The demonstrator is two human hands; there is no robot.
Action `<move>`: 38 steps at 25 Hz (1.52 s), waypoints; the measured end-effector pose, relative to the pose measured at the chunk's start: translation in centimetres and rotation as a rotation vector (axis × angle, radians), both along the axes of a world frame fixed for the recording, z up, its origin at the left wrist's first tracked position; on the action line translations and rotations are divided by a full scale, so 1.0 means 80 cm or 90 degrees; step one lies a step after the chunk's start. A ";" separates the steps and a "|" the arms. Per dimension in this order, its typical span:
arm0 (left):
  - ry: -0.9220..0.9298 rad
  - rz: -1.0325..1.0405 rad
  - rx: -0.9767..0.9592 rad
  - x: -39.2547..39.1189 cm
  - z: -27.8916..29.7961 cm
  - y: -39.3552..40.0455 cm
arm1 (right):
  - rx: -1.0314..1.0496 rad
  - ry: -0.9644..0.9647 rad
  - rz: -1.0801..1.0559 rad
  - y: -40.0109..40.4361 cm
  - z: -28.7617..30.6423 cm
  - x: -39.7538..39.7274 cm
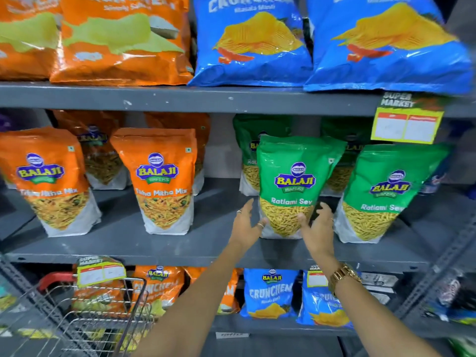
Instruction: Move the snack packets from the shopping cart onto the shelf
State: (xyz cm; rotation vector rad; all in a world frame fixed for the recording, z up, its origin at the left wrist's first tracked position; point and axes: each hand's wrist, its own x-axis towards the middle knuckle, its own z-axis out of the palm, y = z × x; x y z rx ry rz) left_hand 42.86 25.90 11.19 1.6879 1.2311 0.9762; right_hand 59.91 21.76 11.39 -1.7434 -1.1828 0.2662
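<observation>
Both hands are up at the middle shelf (180,243), one on each side of a green Ratlami Sev packet (291,186) that stands upright on the shelf board. My left hand (244,224) is spread open, fingers straight, with the thumb just touching the packet's lower left corner. My right hand (319,225) is open too, its thumb resting on the clear lower front and the fingers curving round the right edge; neither hand is closed on the packet.

Going by size: big orange bags (121,39) and blue Crunchem bags (252,42) fill the top shelf. On the middle shelf, orange Tikha Mitha Mix packets (162,179) stand to the left, well apart from mine, and a second green packet (386,194) stands just beside it on the right, with more green ones behind. Lower left, the wire shopping cart (103,318) shows its red handle. A yellow price tag (407,122) hangs from the top shelf edge. On my right wrist sits a gold watch (343,276).
</observation>
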 end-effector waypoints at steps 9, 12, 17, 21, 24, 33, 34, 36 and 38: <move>-0.084 0.044 -0.041 0.013 -0.001 0.012 | -0.044 0.064 0.123 0.022 -0.007 -0.002; -0.073 0.082 -0.045 -0.004 -0.003 0.019 | -0.050 0.070 0.149 0.033 -0.007 -0.022; -0.064 0.064 -0.056 -0.022 -0.002 0.022 | -0.059 0.089 0.144 0.039 -0.010 -0.037; 0.002 0.092 -0.008 -0.025 0.011 0.015 | -0.051 0.026 0.060 0.029 -0.002 -0.044; 0.050 0.165 0.114 -0.034 0.036 0.001 | 0.087 -0.059 0.020 0.014 0.020 -0.054; 0.089 0.291 0.499 -0.069 0.149 -0.052 | 0.434 -0.397 0.028 -0.019 0.135 -0.092; 0.094 0.304 0.539 -0.071 0.162 -0.060 | 0.455 -0.425 0.018 -0.026 0.148 -0.097; 0.092 0.338 0.637 -0.072 0.187 -0.071 | 0.502 -0.465 0.002 -0.033 0.171 -0.106; 0.120 0.395 0.715 -0.076 0.212 -0.076 | 0.518 -0.502 -0.032 -0.037 0.196 -0.110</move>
